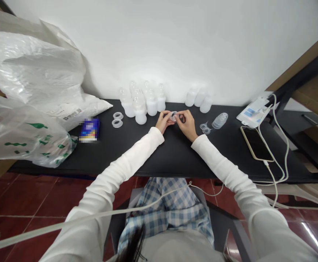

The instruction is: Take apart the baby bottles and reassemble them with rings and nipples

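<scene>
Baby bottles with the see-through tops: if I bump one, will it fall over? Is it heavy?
This baby bottle probably feels light, since its milky plastic looks thin and empty. A bump could likely tip it, because it stands tall on the black table. Once down, its round body would probably roll, perhaps knocking the bottles packed beside it.

A black table (175, 156) holds plastic bottles (140, 116), silicone rings (113, 123), a phone (256, 143) and a blue box (89, 130).
</scene>
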Demonstrator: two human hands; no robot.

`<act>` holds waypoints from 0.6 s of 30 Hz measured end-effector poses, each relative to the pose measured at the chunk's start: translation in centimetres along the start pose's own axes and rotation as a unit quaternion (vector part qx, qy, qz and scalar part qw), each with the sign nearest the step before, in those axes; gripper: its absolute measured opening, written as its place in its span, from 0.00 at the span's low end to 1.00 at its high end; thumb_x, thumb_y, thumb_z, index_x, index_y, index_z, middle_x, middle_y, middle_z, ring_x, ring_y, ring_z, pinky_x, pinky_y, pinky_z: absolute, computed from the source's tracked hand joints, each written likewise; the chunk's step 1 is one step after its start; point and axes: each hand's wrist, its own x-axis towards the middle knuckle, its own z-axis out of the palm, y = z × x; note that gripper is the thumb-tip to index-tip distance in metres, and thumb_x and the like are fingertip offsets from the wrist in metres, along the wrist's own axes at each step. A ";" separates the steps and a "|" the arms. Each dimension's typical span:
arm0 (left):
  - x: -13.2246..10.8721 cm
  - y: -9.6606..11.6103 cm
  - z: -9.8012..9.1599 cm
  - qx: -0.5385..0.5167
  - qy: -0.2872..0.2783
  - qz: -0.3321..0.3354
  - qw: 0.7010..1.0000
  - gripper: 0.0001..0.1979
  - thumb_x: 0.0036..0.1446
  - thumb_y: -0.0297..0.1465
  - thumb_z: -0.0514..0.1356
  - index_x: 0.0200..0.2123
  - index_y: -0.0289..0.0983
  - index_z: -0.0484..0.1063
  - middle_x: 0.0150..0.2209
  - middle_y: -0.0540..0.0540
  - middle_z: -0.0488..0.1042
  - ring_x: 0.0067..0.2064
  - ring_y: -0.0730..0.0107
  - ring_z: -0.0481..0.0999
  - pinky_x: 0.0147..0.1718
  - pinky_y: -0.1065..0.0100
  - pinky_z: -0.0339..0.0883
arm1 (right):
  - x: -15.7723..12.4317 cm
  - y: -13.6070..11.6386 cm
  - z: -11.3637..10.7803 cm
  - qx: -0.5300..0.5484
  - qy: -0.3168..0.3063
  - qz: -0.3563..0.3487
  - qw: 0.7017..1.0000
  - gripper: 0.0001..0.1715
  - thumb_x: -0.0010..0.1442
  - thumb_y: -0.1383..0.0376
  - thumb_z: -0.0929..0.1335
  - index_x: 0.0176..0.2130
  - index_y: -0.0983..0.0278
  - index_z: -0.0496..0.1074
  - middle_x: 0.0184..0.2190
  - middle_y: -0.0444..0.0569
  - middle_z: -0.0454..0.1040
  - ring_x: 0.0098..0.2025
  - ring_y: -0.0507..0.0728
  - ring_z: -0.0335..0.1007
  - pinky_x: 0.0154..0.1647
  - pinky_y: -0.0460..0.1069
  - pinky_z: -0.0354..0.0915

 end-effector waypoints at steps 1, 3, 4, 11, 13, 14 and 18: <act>0.0 -0.1 0.0 0.019 -0.014 0.007 1.000 0.08 0.64 0.33 0.60 0.40 0.40 0.62 0.28 0.54 0.76 0.28 0.78 0.78 0.33 0.74 0.71 | -0.1 0.1 0.1 0.006 0.010 0.006 1.000 0.10 0.65 0.57 0.67 0.41 0.61 0.69 0.33 0.44 0.66 0.30 0.52 0.60 0.36 0.50 0.61; -0.1 -0.3 0.0 0.054 -0.036 0.020 0.998 0.07 0.64 0.33 0.60 0.41 0.40 0.63 0.29 0.55 0.77 0.28 0.78 0.78 0.32 0.75 0.72 | -0.2 0.3 0.4 0.024 0.031 0.027 0.999 0.12 0.64 0.57 0.68 0.43 0.61 0.65 0.37 0.45 0.66 0.31 0.51 0.60 0.36 0.50 0.62; -0.1 -0.4 0.0 0.067 -0.048 0.025 0.996 0.08 0.64 0.34 0.60 0.42 0.40 0.63 0.29 0.55 0.77 0.29 0.77 0.79 0.32 0.74 0.72 | -0.3 0.5 0.6 0.032 0.038 0.040 0.998 0.15 0.62 0.57 0.69 0.44 0.61 0.64 0.38 0.46 0.65 0.31 0.51 0.60 0.36 0.51 0.63; 0.0 -1.2 -0.3 0.094 -0.091 0.085 0.988 0.16 0.58 0.39 0.66 0.44 0.39 0.67 0.30 0.52 0.80 0.30 0.76 0.80 0.33 0.73 0.75 | -0.6 0.3 0.7 0.055 -0.017 0.058 0.997 0.15 0.64 0.56 0.65 0.47 0.61 0.64 0.40 0.49 0.71 0.37 0.55 0.67 0.39 0.51 0.65; 0.0 -1.5 -0.4 0.107 -0.082 0.097 0.986 0.16 0.58 0.41 0.66 0.43 0.38 0.68 0.28 0.52 0.79 0.28 0.76 0.79 0.31 0.74 0.75 | -0.6 0.0 0.5 0.052 -0.038 0.044 0.997 0.13 0.65 0.55 0.64 0.45 0.61 0.66 0.40 0.49 0.72 0.38 0.55 0.68 0.39 0.51 0.65; 0.0 -1.5 -0.4 0.114 -0.078 0.103 0.985 0.16 0.59 0.41 0.66 0.42 0.38 0.68 0.28 0.53 0.79 0.27 0.77 0.78 0.30 0.74 0.74 | -0.6 -0.1 0.4 0.050 -0.045 0.039 0.997 0.14 0.66 0.55 0.64 0.44 0.61 0.66 0.39 0.49 0.72 0.38 0.55 0.68 0.39 0.51 0.64; -0.1 -1.6 -0.6 0.136 -0.072 0.123 0.980 0.13 0.60 0.40 0.65 0.42 0.37 0.70 0.25 0.53 0.77 0.26 0.78 0.77 0.28 0.76 0.72 | -0.7 -0.3 0.1 0.044 -0.061 0.065 0.995 0.15 0.67 0.53 0.63 0.43 0.61 0.67 0.27 0.42 0.66 0.28 0.53 0.63 0.34 0.50 0.60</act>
